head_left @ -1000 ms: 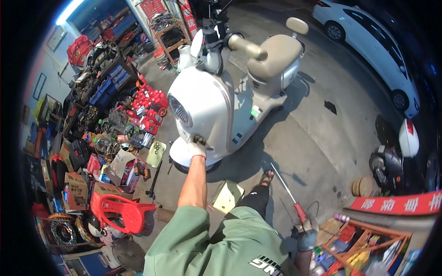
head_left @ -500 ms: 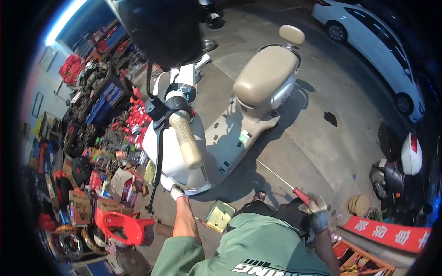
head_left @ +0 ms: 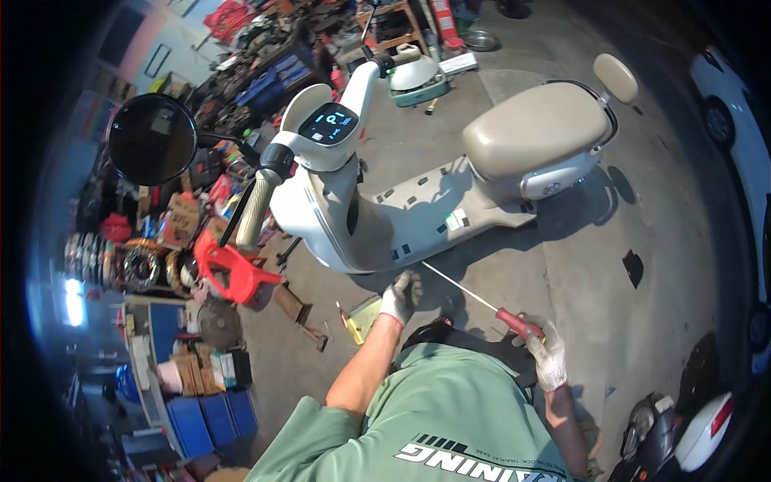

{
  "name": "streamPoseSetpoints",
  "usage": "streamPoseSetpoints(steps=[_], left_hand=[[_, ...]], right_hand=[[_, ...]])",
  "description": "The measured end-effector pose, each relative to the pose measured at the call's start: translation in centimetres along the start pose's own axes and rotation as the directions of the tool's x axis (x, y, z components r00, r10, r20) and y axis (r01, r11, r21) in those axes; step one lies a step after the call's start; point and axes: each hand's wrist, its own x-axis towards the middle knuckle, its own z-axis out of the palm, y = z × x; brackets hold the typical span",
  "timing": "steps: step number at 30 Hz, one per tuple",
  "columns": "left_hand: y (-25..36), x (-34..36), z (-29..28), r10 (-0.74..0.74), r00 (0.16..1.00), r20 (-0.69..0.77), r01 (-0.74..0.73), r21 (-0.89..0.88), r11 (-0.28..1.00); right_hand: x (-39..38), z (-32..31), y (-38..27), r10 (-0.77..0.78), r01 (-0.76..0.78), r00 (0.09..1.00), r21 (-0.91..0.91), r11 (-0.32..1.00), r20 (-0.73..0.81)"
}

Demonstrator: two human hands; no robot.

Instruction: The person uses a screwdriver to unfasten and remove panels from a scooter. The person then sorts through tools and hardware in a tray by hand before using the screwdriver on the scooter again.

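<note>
A long screwdriver (head_left: 520,323) with a red handle and a thin metal shaft is gripped in my gloved right hand (head_left: 546,353). Its shaft points up and left, and the tip appears close to the lower edge of the scooter's footboard; whether they touch I cannot tell. My gloved left hand (head_left: 401,297) hovers just below the front end of that footboard, fingers loosely bent, with nothing visible in it. The white and beige electric scooter (head_left: 317,215) stands across in front of me, its dash display (head_left: 328,123) lit and its seat (head_left: 534,128) at the right.
Near my left forearm, a yellow-green tray (head_left: 363,320) lies on the floor, with a hammer (head_left: 315,337) farther left. A red plastic chair (head_left: 233,269) and cluttered shelves line the left side. Another scooter (head_left: 683,438) is at lower right, and a white car (head_left: 735,153) stands far right.
My left hand has come off the scooter's front body and moved right, toward the footboard. My right hand still holds the screwdriver, its tip now closer to the scooter. The view has turned.
</note>
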Motion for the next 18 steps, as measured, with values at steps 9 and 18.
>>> streamPoseSetpoints(steps=[9,18], left_hand=[[0.3,-5.6,10.8,0.080,0.991,-0.105,-0.111,-0.332,0.937],[-1.2,-6.3,11.7,0.087,0.983,-0.164,-0.149,-0.415,0.898]], right_hand=[[3.5,-8.7,-1.3,0.006,0.000,0.979,-0.027,1.000,0.205],[6.7,-9.6,-3.1,0.084,-0.067,0.946,-0.067,0.996,0.312]])
